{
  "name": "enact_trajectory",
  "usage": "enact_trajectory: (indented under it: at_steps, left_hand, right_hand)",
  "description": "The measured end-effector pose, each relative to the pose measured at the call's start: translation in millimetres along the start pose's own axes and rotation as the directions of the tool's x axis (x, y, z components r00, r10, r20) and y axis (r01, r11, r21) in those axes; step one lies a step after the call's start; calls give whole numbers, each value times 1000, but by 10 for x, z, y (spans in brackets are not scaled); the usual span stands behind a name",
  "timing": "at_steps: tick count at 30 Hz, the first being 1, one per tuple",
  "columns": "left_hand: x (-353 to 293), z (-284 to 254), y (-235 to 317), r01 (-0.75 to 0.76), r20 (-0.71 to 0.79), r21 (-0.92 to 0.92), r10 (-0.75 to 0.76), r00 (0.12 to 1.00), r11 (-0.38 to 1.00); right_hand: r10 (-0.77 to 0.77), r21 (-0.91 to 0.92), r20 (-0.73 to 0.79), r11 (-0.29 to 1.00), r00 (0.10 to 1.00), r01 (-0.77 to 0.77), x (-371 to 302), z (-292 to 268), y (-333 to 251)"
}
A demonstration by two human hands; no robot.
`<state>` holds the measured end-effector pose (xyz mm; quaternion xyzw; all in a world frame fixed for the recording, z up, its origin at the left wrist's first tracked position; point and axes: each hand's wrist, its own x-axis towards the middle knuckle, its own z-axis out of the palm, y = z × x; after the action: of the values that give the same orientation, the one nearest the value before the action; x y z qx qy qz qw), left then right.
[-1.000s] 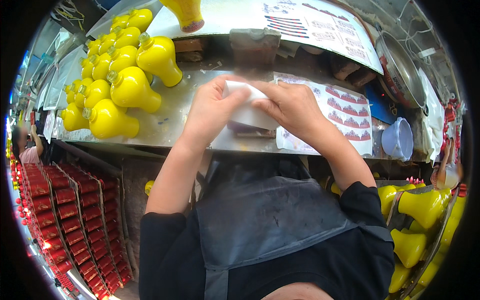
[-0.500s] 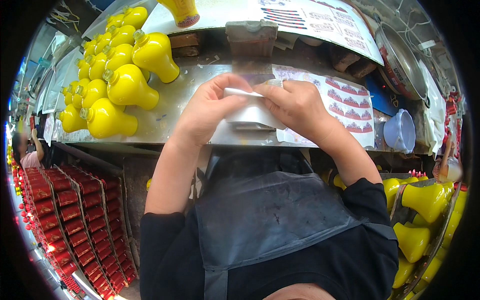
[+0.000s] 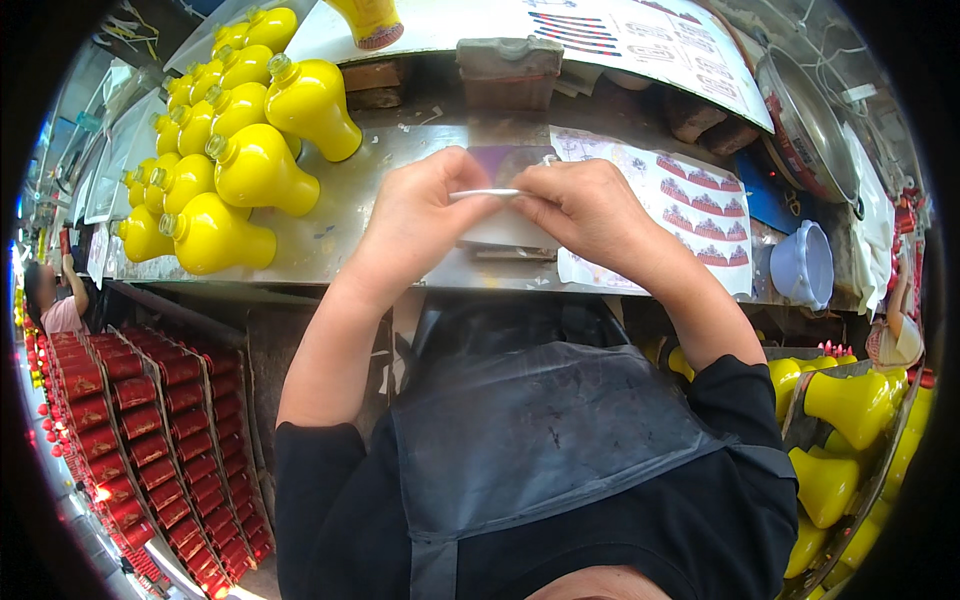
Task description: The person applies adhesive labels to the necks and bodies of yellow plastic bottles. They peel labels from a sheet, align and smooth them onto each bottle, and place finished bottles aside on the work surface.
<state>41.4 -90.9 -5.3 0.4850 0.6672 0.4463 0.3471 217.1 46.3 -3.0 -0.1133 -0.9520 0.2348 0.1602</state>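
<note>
My left hand [image 3: 424, 208] and my right hand [image 3: 592, 208] meet over the metal bench. Between them they pinch a thin white sheet [image 3: 484, 193], seen nearly edge-on; it looks like paper. Below it a white surface [image 3: 510, 232] shows, though I cannot tell whether it is part of the same sheet. A blurred purple patch [image 3: 500, 158] lies just beyond my fingers. Printed sheets with rows of crown-shaped decals [image 3: 705, 205] lie beside my right hand.
Several glossy yellow bottles [image 3: 265, 170] stand at the left of the bench [image 3: 345, 215]. A grey block [image 3: 508, 72] sits behind my hands. At right are a pale blue bucket [image 3: 800, 265] and a metal pan [image 3: 808, 120]. Red containers [image 3: 150, 420] fill a rack at lower left.
The white sheet has tilted from showing its face to nearly edge-on. My right hand has turned slightly and both hands stay close together.
</note>
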Motion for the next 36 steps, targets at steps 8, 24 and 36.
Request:
enact_trajectory:
  at_steps: [8, 24, 36]
  left_hand:
    - [15, -85, -21, 151, 113, -425, -113, 987, 893]
    - [4, -101, -10, 171, 66, -370, -158, 985, 913]
    - [7, -133, -181, 134, 60, -224, -123, 991, 965]
  right_hand:
    - [-62, -15, -105, 998, 993, 61, -4, 48, -41]
    - [-41, -86, -12, 996, 999, 40, 60, 76, -13]
    - [-49, 5, 29, 999, 998, 49, 139, 56, 58]
